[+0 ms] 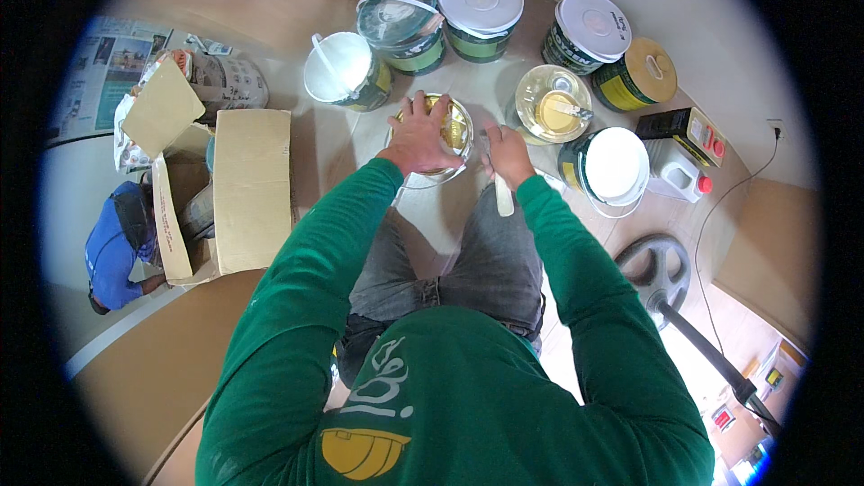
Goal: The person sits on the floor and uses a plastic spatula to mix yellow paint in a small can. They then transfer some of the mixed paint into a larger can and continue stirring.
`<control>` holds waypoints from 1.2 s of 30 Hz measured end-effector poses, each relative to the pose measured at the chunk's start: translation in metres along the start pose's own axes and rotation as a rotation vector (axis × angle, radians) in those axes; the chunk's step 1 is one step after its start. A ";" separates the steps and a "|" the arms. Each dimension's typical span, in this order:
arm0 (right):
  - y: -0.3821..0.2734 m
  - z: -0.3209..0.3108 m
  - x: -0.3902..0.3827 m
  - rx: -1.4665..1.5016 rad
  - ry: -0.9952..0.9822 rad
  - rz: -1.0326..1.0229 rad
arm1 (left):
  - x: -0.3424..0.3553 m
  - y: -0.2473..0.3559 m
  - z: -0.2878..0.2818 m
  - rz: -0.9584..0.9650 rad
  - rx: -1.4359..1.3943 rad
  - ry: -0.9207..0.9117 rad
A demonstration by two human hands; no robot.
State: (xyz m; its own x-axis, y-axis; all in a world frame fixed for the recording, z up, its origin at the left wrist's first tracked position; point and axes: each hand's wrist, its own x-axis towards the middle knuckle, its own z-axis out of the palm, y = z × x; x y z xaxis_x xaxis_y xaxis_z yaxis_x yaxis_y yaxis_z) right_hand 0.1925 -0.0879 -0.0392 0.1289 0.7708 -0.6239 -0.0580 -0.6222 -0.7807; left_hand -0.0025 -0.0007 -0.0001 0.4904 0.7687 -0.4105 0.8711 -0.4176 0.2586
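Note:
My left hand [419,137] spans the top of a round paint can [457,126] with a gold-coloured lid. Its fingers reach the far rim while the thumb rests at the near right edge, so the hand grips the can from above. A thin wire handle hangs on the near side of the can. Just to the right, my right hand [508,155] is closed around a slim tool with a pale handle [503,197], which looks like a putty knife. The handle points back toward my knees; the tool's far end, by the can, is hard to make out.
Behind the can stand several paint buckets, including an open white one [337,66] and a lidded one [481,4]. At right are a clear tub [529,94], a white-topped bucket [616,167] and a jug [677,173]. A cardboard box [254,189] lies left; a person [121,238] in blue is beyond.

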 end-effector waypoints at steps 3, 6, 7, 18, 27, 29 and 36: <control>0.011 0.009 -0.022 0.008 0.040 -0.004 | 0.000 0.000 0.003 -0.021 -0.006 0.002; 0.012 0.017 -0.031 0.004 0.031 0.011 | -0.002 0.005 0.004 -0.024 0.005 -0.010; 0.013 0.020 -0.030 -0.022 0.040 0.010 | -0.002 0.007 0.003 -0.022 0.013 -0.015; 0.033 0.009 -0.052 0.185 -0.053 0.100 | -0.005 0.011 0.007 -0.021 0.012 -0.026; 0.047 0.018 -0.039 -0.247 0.032 -0.087 | -0.011 0.015 0.013 0.014 0.021 0.000; 0.073 0.012 -0.022 -0.376 0.088 -0.205 | -0.007 0.016 0.009 0.052 0.022 0.029; 0.104 0.004 0.001 -0.556 0.251 -0.560 | -0.005 0.025 0.004 0.037 0.047 -0.045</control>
State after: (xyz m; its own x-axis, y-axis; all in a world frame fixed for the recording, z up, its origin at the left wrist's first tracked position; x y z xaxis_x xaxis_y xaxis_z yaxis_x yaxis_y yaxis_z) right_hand 0.1826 -0.1515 -0.1209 0.2139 0.9744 -0.0699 0.5700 -0.1826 -0.8011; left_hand 0.0169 -0.0169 0.0050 0.5222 0.7300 -0.4409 0.8520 -0.4687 0.2331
